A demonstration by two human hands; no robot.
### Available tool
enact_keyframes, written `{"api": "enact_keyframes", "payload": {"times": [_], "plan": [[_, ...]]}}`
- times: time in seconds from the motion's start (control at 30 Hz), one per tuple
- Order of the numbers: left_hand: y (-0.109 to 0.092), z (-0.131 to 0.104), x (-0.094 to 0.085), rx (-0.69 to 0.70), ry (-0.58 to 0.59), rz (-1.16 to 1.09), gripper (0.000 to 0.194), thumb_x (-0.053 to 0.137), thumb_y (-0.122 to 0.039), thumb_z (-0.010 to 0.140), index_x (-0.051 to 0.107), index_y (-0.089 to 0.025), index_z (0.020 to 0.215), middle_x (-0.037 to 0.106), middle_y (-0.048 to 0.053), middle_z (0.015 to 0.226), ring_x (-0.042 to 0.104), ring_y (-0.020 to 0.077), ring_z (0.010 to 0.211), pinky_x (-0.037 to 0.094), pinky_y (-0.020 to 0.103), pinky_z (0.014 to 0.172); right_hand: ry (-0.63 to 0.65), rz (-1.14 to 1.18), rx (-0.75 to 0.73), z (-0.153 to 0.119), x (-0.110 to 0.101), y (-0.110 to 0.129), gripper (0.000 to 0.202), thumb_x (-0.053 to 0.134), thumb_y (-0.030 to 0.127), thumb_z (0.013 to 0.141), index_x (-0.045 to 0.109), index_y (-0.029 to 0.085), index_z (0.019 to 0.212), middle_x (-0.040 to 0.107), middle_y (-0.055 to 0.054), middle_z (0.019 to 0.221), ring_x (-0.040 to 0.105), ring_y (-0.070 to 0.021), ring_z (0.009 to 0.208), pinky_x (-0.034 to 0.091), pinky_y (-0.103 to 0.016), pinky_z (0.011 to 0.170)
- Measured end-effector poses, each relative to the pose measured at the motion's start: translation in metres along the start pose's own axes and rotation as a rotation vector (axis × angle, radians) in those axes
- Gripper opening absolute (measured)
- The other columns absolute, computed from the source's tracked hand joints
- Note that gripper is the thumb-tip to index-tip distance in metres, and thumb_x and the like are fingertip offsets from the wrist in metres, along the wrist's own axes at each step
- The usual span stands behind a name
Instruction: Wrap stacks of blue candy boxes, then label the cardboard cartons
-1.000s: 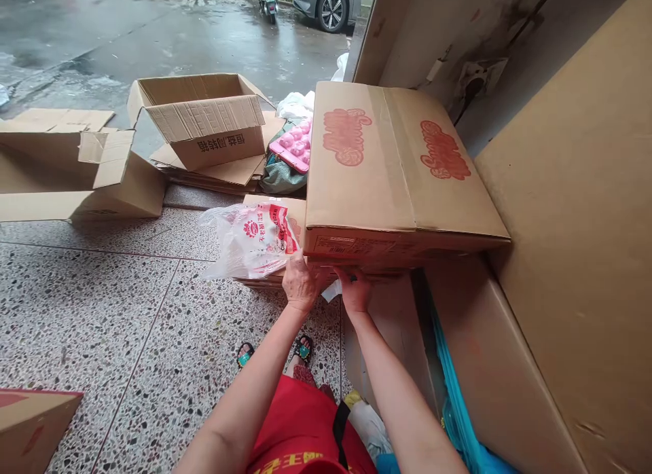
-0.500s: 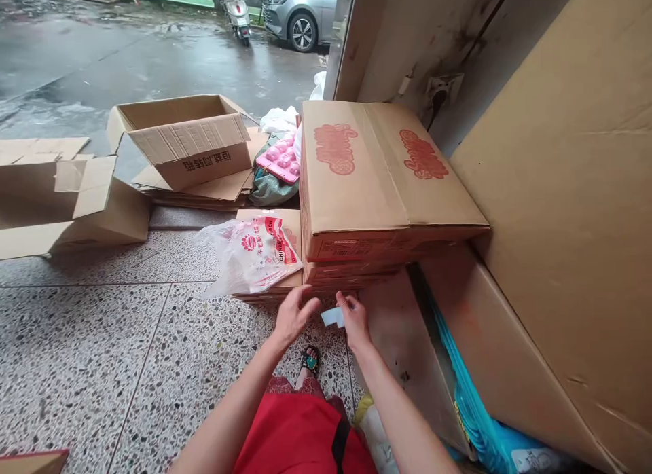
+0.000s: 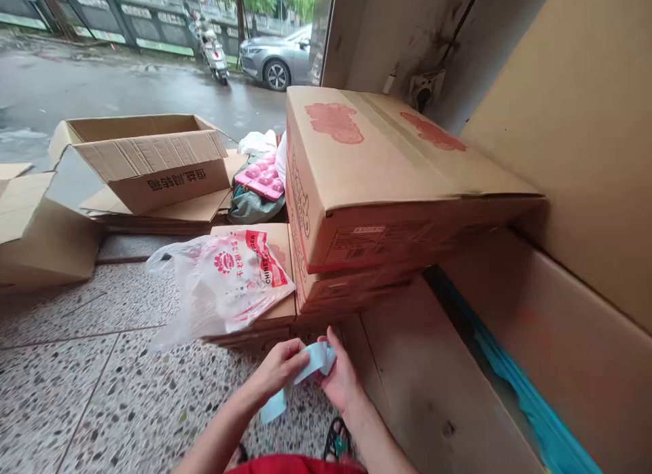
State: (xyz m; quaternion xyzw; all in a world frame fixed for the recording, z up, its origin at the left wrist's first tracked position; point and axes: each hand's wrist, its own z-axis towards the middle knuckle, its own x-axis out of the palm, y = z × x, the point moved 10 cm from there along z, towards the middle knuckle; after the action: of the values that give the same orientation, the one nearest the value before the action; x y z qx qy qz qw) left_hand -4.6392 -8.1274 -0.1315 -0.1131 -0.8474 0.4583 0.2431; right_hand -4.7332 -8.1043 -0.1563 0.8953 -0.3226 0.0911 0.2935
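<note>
OK, both hands are on one pale blue strip (image 3: 314,360), material unclear. Left hand (image 3: 278,371) pinches it between thumb and fingers; a loose tail hangs below that hand. Right hand (image 3: 341,380) grasps the other end, where the strip curls by the fingers; exact finger contact there is partly hidden. Strip is above the speckled floor (image 3: 153,392), in front of the carton stack. Large red-printed carton (image 3: 392,151) sits on top of that stack. Printed plastic bag (image 3: 224,277) lies just left of it on a lower carton (image 3: 281,316), overhanging its left edge. Pink moulded tray (image 3: 261,176) is behind the bag.
</note>
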Motion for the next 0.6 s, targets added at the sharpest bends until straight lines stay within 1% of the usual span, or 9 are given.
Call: {"api": "enact_keyframes", "payload": {"times": [0.07, 0.13, 0.23, 0.33, 0.4, 0.47, 0.53, 0.6], "plan": [[0.016, 0.023, -0.02, 0.032, -0.052, 0.059, 0.049, 0.06, -0.061, 0.07, 0.049, -0.014, 0.077, 0.048, -0.003, 0.064, 0.039, 0.008, 0.055, 0.027, 0.02, 0.051, 0.104, -0.006, -0.002, 0.027, -0.003, -0.01, 0.047, 0.085, 0.04, 0.049, 0.054, 0.019, 0.077, 0.06, 0.005, 0.064, 0.054, -0.0085, 0.052, 0.04, -0.019, 0.047], [0.026, 0.043, -0.037, 0.077, -0.103, 0.133, 0.047, 0.059, -0.06, 0.071, 0.05, -0.014, 0.076, 0.047, -0.003, 0.064, 0.038, 0.008, 0.056, 0.027, 0.02, 0.052, 0.157, -0.041, -0.009, 0.051, -0.013, -0.017, 0.05, 0.088, 0.033, 0.044, 0.054, 0.02, 0.077, 0.061, 0.005, 0.063, 0.053, -0.0077, 0.052, 0.043, -0.019, 0.048], [0.034, 0.065, -0.05, 0.132, -0.124, 0.248, 0.045, 0.057, -0.059, 0.072, 0.05, -0.014, 0.072, 0.046, -0.002, 0.063, 0.036, 0.0084, 0.056, 0.027, 0.02, 0.052, 0.172, -0.079, -0.018, 0.085, -0.032, -0.021, 0.052, 0.089, 0.035, 0.042, 0.054, 0.02, 0.076, 0.061, 0.005, 0.062, 0.053, -0.008, 0.052, 0.044, -0.019, 0.047], [0.041, 0.078, -0.059, 0.201, -0.114, 0.364, 0.042, 0.055, -0.056, 0.076, 0.053, -0.014, 0.073, 0.048, -0.001, 0.065, 0.037, 0.0092, 0.058, 0.028, 0.02, 0.052, 0.227, -0.098, -0.058, 0.118, -0.041, -0.019, 0.055, 0.09, 0.038, 0.04, 0.053, 0.021, 0.077, 0.061, 0.005, 0.063, 0.055, -0.0094, 0.054, 0.042, -0.018, 0.043], [0.048, 0.084, -0.066, 0.249, -0.1, 0.406, 0.042, 0.055, -0.057, 0.076, 0.055, -0.015, 0.075, 0.05, 0.0, 0.067, 0.038, 0.0102, 0.059, 0.03, 0.021, 0.053, 0.32, -0.156, -0.086, 0.139, -0.039, -0.021, 0.055, 0.09, 0.041, 0.04, 0.054, 0.021, 0.076, 0.059, 0.006, 0.06, 0.053, -0.0093, 0.049, 0.038, -0.017, 0.039], [0.057, 0.09, -0.076, 0.312, -0.099, 0.413, 0.044, 0.056, -0.06, 0.074, 0.058, -0.016, 0.079, 0.053, 0.002, 0.07, 0.042, 0.0123, 0.063, 0.033, 0.022, 0.056, 0.445, -0.221, -0.168, 0.159, -0.032, -0.022, 0.052, 0.088, 0.047, 0.043, 0.055, 0.02, 0.073, 0.058, 0.006, 0.057, 0.05, -0.0082, 0.045, 0.034, -0.017, 0.038], [0.07, 0.094, -0.089, 0.376, -0.123, 0.396, 0.044, 0.057, -0.062, 0.071, 0.06, -0.019, 0.081, 0.056, 0.003, 0.072, 0.044, 0.0142, 0.064, 0.036, 0.023, 0.058, 0.555, -0.256, -0.278, 0.176, -0.026, -0.023, 0.047, 0.085, 0.049, 0.048, 0.055, 0.019, 0.069, 0.057, 0.005, 0.056, 0.05, -0.0075, 0.045, 0.034, -0.018, 0.041], [0.087, 0.098, -0.102, 0.408, -0.141, 0.359, 0.043, 0.059, -0.062, 0.069, 0.061, -0.021, 0.079, 0.056, 0.002, 0.071, 0.044, 0.0148, 0.062, 0.037, 0.024, 0.056, 0.636, -0.28, -0.359, 0.191, -0.021, -0.029, 0.044, 0.084, 0.047, 0.052, 0.055, 0.018, 0.066, 0.056, 0.005, 0.055, 0.05, -0.0069, 0.048, 0.035, -0.019, 0.047]]}}
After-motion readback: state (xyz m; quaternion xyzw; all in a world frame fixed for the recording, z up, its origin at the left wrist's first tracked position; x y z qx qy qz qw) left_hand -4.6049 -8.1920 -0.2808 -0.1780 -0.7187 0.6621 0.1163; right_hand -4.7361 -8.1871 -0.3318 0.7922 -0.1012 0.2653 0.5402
